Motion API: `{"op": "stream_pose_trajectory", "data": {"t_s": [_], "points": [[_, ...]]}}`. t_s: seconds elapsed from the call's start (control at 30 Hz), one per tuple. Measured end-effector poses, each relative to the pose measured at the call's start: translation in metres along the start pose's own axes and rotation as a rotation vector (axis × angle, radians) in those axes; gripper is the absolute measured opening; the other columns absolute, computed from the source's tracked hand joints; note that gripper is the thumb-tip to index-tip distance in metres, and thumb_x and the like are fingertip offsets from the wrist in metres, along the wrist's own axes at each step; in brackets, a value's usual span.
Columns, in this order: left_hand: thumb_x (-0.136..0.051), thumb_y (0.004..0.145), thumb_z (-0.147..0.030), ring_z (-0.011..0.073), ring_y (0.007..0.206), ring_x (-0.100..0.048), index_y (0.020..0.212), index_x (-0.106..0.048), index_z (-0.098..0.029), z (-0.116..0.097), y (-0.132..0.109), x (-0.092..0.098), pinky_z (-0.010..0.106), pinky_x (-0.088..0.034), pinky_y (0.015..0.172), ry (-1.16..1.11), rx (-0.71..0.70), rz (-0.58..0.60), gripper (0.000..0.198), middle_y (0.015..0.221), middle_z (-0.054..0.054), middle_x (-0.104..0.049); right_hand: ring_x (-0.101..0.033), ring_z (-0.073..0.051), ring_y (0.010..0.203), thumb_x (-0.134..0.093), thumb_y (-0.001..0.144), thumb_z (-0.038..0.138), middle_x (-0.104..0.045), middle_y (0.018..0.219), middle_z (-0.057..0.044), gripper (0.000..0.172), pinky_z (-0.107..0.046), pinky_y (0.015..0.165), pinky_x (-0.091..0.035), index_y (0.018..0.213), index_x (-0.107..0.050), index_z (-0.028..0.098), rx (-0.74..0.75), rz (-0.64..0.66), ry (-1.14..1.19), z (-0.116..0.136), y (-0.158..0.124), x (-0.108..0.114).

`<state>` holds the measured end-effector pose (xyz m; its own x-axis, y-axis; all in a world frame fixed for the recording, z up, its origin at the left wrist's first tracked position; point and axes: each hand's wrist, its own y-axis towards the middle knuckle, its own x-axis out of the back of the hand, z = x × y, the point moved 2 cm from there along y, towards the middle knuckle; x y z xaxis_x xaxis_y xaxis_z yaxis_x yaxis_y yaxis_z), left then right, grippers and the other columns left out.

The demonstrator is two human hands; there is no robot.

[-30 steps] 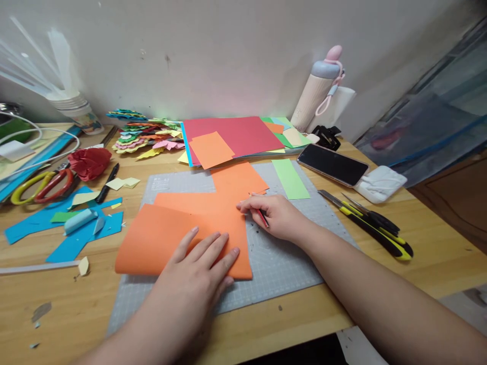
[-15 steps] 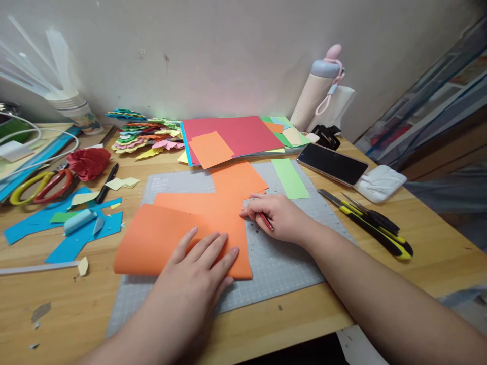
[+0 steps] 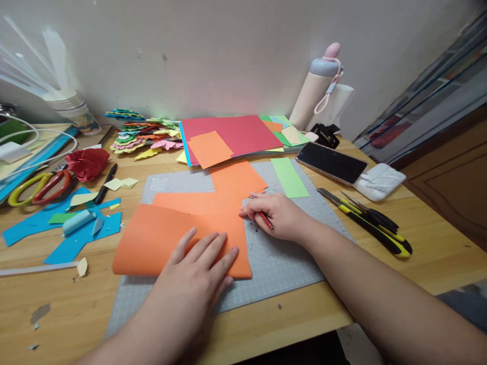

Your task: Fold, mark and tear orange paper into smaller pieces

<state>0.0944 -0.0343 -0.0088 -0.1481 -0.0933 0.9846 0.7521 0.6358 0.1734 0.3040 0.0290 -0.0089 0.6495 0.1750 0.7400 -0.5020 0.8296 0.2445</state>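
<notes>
An orange paper sheet (image 3: 213,205) lies on the grey cutting mat (image 3: 289,268), its near part folded over with a rounded, unpressed bend at the left. My left hand (image 3: 198,274) rests flat on the folded part, fingers spread. At the sheet's right edge my right hand (image 3: 276,215) is closed around a slim red pencil (image 3: 266,220). Only its back end shows; the tip is hidden by my fingers. A smaller orange piece (image 3: 238,177) lies just beyond, and a light green strip (image 3: 289,177) is on the mat to the right.
A yellow-black utility knife (image 3: 371,230), small scissors (image 3: 380,220), a phone (image 3: 331,162) and a white case (image 3: 380,181) lie right. Behind are a red sheet (image 3: 243,132) on a paper stack and a bottle (image 3: 314,94). Blue scraps (image 3: 72,248) and yellow-red-handled scissors (image 3: 53,188) lie left.
The view has shifted very slightly. Both hands, the folded orange sheet and the pencil stay in the same places.
</notes>
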Motion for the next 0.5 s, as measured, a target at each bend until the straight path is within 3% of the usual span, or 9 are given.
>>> {"op": "stream_pose_trajectory", "data": {"t_s": [0.5], "points": [[-0.042,0.095,-0.035,0.0228,0.116,-0.055,0.121,-0.059,-0.029,0.0001,0.0006,0.0004,0.045,-0.021,0.108,-0.001,-0.001,0.011,0.032,0.127,0.005,-0.061,-0.069,-0.016,0.077,-0.046,0.072,0.000,-0.065,0.064,0.002,0.024,-0.035,0.083,-0.049,0.064,-0.054,0.020,0.011,-0.014,-0.010,-0.0013,-0.0007,0.0006]]}}
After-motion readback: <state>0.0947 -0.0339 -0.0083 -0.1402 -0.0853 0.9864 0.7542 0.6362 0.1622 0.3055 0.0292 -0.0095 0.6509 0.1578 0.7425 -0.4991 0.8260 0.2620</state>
